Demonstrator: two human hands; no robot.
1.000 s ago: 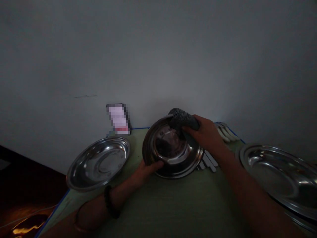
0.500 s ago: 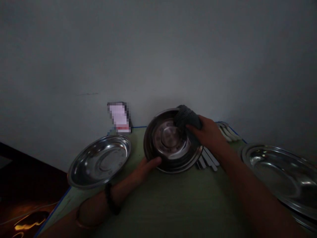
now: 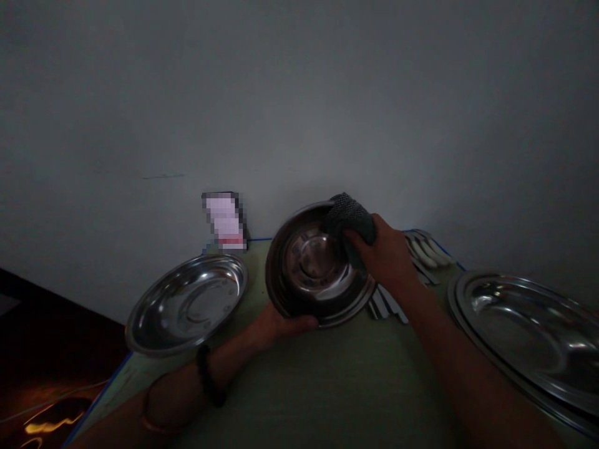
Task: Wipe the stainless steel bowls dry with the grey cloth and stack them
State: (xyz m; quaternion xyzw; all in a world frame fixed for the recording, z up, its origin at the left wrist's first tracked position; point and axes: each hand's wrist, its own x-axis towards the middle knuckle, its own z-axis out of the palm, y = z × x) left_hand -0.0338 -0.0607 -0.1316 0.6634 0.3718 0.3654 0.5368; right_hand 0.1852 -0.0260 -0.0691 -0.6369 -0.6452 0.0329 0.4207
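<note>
A round stainless steel dish [image 3: 318, 287] is held tilted above the table, its hollow side facing me. My left hand [image 3: 285, 325] grips its lower left rim, thumb over the edge and the other fingers hidden behind. In my right hand [image 3: 390, 252] is a dark grey-green cloth [image 3: 350, 218], bunched and pressed against the dish's upper right rim. Part of the cloth lies over the inside of the dish. Left of it, another shiny steel dish [image 3: 187, 305] rests on the table.
On the right stand stacked steel dishes [image 3: 519, 337]. Flat metal cutlery handles [image 3: 386, 305] lie behind the held dish, and utensils with pale handles [image 3: 428, 252] lie near the wall. A blurred-out phone [image 3: 227, 218] leans on the wall. The green table [image 3: 327, 386] has a blue edge.
The held dish has shifted slightly left. My left thumb lies further right along its lower rim. The cloth and my right hand have moved a little left and up.
</note>
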